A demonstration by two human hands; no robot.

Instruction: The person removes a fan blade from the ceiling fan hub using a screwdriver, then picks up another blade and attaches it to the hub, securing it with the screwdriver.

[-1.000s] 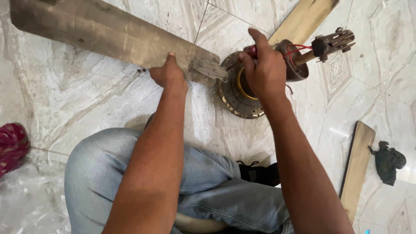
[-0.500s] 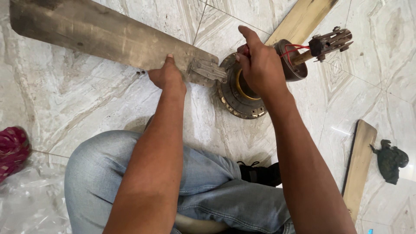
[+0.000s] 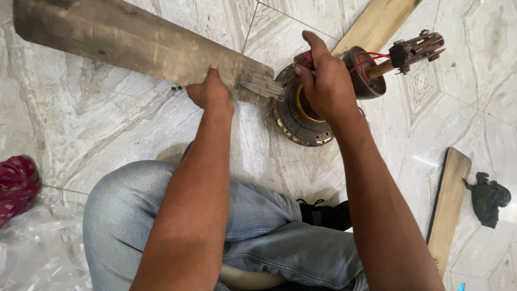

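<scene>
Fan motor [image 3: 301, 116]: round, dirty metal hub lying on the floor, rim studded with small bolts, brass-coloured ring showing inside; directly ahead of the person, between the two hands.
Fan blade [image 3: 129, 40]: long, grimy, its long axis running from upper left down to the hub; metal bracket [image 3: 261, 86] at its inner end meets the hub's left rim.
Key relation: bracket joint lies just right of the left hand and just left of the right hand; right hand nearer the hub, left nearer the blade.
Left hand [image 3: 211, 92]: fingers curled together, pressing on the blade's near edge just beside the bracket; grip closed on the blade edge.
Right hand [image 3: 326, 81]: set over the hub's top, thumb raised, fingers folded down; what they pinch is hidden, cannot tell.
Rod [image 3: 401, 56]: sticks out up-right from the hub, red wires [image 3: 366, 58] along it, domed cover [image 3: 369, 78] on it.
Floor [image 3: 134, 129]: pale marble tile.
Further out: loose blade [image 3: 449, 205] at right, dark lump [image 3: 487, 198] just beside it; another blade [image 3: 374, 24] behind the hub; plastic sheet [image 3: 37, 248] lower left.
</scene>
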